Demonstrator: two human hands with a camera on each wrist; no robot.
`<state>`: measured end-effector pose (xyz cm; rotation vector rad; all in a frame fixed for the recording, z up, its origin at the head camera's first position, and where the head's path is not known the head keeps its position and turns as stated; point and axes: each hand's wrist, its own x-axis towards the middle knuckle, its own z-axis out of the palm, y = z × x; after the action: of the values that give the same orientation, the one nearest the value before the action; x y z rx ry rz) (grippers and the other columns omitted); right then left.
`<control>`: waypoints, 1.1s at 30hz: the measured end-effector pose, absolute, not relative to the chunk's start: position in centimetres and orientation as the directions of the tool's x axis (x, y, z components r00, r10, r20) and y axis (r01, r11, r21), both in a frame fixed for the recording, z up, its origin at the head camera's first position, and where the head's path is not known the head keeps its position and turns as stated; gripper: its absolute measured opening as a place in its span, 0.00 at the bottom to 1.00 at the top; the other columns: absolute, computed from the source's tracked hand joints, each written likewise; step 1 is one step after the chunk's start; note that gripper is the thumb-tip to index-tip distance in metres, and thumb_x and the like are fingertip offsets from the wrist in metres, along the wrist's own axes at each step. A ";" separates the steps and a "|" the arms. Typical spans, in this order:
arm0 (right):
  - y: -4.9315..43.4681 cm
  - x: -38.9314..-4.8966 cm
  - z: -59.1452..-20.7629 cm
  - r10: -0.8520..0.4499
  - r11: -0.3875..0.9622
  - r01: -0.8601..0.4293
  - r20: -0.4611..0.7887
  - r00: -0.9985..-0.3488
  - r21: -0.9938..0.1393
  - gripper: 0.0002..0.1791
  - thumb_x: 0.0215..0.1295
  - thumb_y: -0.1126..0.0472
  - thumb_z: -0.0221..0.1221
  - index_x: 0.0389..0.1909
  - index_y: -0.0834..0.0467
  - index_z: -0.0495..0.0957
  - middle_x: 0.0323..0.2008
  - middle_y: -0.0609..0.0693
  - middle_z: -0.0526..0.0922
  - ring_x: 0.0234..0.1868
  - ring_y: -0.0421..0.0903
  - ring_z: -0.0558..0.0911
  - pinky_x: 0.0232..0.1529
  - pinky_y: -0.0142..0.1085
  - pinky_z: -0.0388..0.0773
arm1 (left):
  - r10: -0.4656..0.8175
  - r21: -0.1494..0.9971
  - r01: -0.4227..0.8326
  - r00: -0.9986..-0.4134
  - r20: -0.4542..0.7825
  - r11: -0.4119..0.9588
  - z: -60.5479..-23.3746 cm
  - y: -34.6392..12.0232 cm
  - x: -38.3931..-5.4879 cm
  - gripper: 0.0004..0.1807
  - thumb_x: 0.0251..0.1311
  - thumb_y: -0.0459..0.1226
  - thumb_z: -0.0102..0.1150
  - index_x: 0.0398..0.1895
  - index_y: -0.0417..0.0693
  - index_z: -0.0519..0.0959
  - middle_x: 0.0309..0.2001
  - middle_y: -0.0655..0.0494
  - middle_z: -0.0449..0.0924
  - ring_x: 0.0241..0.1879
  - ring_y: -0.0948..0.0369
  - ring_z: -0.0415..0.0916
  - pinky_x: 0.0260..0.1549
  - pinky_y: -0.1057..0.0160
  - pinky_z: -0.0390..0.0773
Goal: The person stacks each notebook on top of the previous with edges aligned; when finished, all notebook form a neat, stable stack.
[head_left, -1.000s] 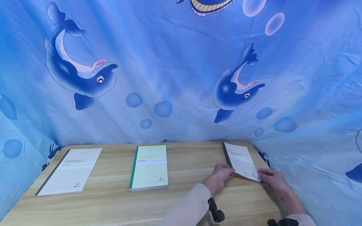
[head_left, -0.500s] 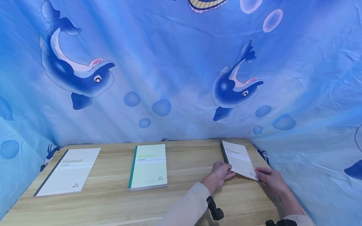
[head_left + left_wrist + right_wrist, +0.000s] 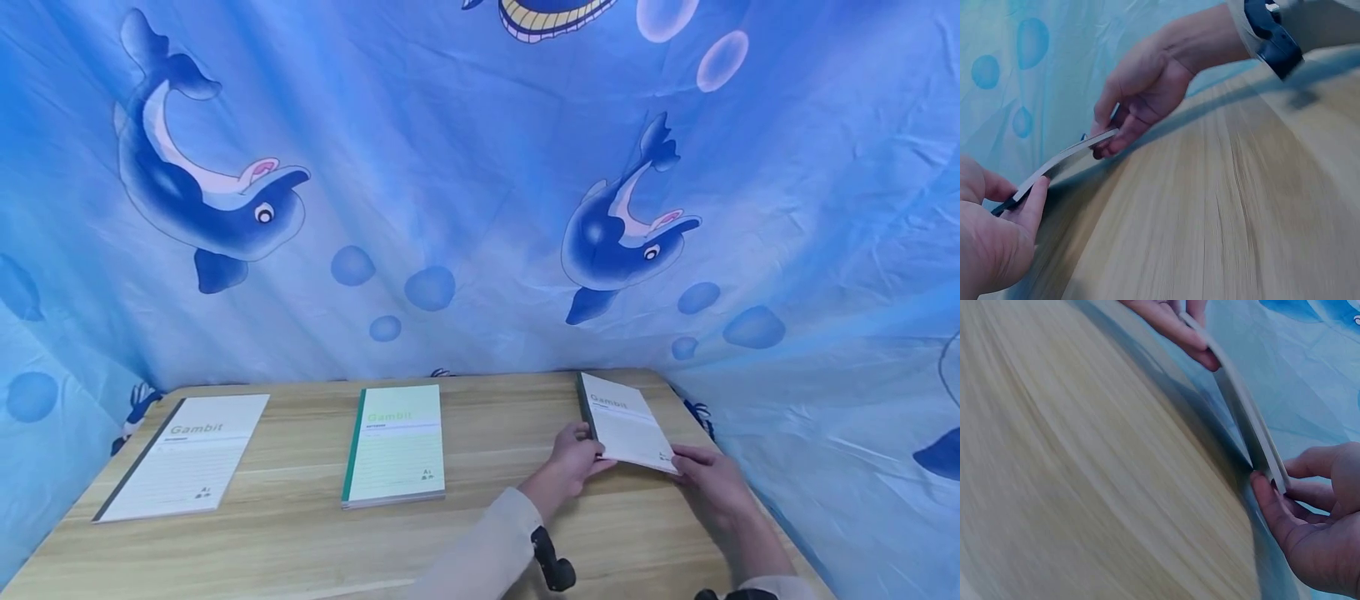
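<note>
While the left hand (image 3: pixel 572 461) pinches the near left corner of a white notebook (image 3: pixel 628 421) at its dark spine, the right hand (image 3: pixel 712 482) pinches the near right corner, so each grip is closed on the same notebook. In both wrist views, fingers show on either face of it, and its near edge is raised off the wooden counter (image 3: pixel 495 417), bowing slightly between the two hands. Whether its far edge rests on the wood I cannot tell. The notebook is at the right of the head view, toward the back of the counter, cover up, with the word "Gambit" across its upper part and its top leaning a little to the left.

A pale sleeve (image 3: pixel 480 554) covers the left forearm at the bottom of the frame, with a small black device (image 3: pixel 553 562) strapped near the wrist.

Well apart from the hands, a pale green notebook (image 3: pixel 397 450) with a darker green spine lies flat in the lower middle of the frame. Another white notebook (image 3: pixel 183 457), dark along its left side, lies flat at the lower left, slanting. Both bear the same printed name.

Behind the counter, a blue curtain (image 3: pixel 450 167) fills the upper frame, printed with bubbles and two dolphins, one at the upper left and a smaller one right of centre.
</note>
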<state>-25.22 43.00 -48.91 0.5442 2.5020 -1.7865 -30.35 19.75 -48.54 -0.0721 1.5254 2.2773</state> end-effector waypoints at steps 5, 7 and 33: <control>41.2 -25.5 -48.6 0.275 0.236 0.275 -0.208 -0.939 -0.932 0.30 0.78 0.60 0.55 0.74 0.69 0.63 0.71 0.68 0.70 0.44 0.23 0.80 0.47 0.21 0.82 | 0.301 0.917 -0.319 -0.922 -0.243 -0.238 -48.8 17.0 -30.7 0.32 0.61 0.20 0.55 0.70 0.37 0.67 0.50 0.41 0.79 0.42 0.53 0.86 0.44 0.60 0.90; 40.2 -25.6 -48.3 0.269 0.240 0.274 -0.207 -0.941 -0.931 0.30 0.78 0.59 0.55 0.75 0.67 0.63 0.73 0.67 0.68 0.46 0.23 0.79 0.49 0.21 0.82 | 0.311 0.931 -0.295 -0.924 -0.221 -0.216 -48.7 15.7 -30.9 0.33 0.61 0.21 0.55 0.71 0.36 0.66 0.50 0.41 0.80 0.42 0.54 0.86 0.44 0.60 0.90; 24.7 -26.5 -45.3 0.178 0.076 0.054 -0.039 -0.983 -0.996 0.23 0.74 0.68 0.57 0.68 0.67 0.74 0.64 0.63 0.77 0.53 0.37 0.81 0.52 0.24 0.83 | 0.163 1.000 -0.026 -0.986 -0.023 -0.013 -45.4 -0.6 -28.2 0.34 0.69 0.29 0.57 0.77 0.37 0.60 0.57 0.33 0.83 0.53 0.47 0.86 0.54 0.51 0.87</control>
<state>-26.49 24.74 -45.27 0.2563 2.3697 -2.1857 -28.18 -0.56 -45.35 0.1481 2.1091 2.1403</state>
